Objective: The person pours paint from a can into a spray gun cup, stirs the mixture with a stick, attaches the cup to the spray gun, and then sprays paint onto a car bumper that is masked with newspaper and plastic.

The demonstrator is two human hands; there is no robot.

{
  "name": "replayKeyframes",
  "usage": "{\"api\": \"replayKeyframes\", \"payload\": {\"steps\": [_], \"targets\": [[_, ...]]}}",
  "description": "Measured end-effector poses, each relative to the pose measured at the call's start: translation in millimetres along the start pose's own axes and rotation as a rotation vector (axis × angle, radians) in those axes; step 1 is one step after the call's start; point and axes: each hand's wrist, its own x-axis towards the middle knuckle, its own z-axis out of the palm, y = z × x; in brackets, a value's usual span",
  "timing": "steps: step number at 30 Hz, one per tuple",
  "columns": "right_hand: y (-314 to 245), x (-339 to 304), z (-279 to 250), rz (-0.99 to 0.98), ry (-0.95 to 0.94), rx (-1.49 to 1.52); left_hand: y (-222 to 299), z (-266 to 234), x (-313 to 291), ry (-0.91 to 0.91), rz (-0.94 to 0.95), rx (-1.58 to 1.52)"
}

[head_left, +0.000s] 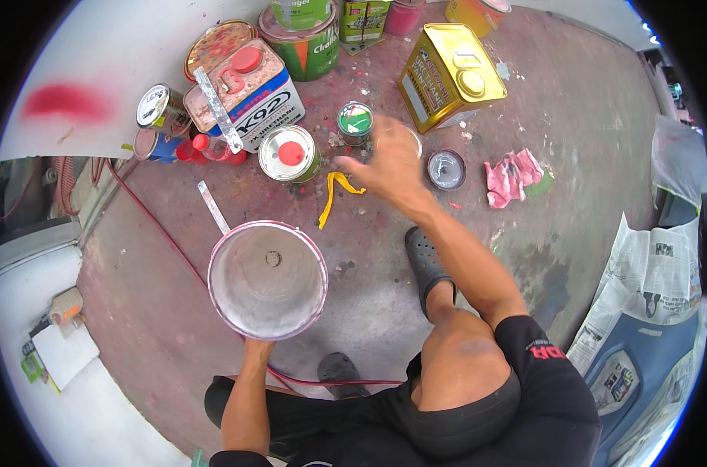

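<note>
My left hand [260, 345] grips a pale, paint-smeared bucket [269, 272] at its near side; the fingers are hidden behind it. The bucket's mouth faces up, and a dark round blot shows on its bottom inside. My right hand [394, 167] hovers over the floor with its thumb spread from the fingers, nothing seen in it. The fingertips are slightly blurred. Just beyond its thumb stands a small can with a green top [356, 119]. A yellow strip [332, 199] lies left of the hand. Partly behind the hand shows a pale round rim [416, 143].
A silver can with a red cap [286, 153], a white-blue rectangular tin [252, 97] with a metal strip [217, 109] on top, and a gold tin [455, 78] stand ahead. A grey cup [447, 170] and pink rag [511, 179] lie right. A red hose [155, 214] crosses the floor.
</note>
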Motion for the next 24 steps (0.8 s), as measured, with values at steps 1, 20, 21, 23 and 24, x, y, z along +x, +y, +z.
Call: {"api": "replayKeyframes", "payload": {"steps": [1, 20, 21, 23, 24], "targets": [[28, -9, -6, 0.087, 0.010, -0.078, 0, 4, 3, -0.005, 0.008, -0.004], [119, -33, 34, 0.041, 0.184, 0.188, 25, 18, 49, -0.159, -0.314, -0.259], [119, -32, 32, 0.048, 0.177, 0.171, 28, 16, 54, -0.156, -0.352, -0.311], [115, -27, 25, 0.063, 0.090, 0.171, 32, 15, 58, -0.138, -0.382, -0.361], [113, -23, 23, 0.083, 0.037, 0.188, 32, 14, 60, -0.131, -0.392, -0.370]]}}
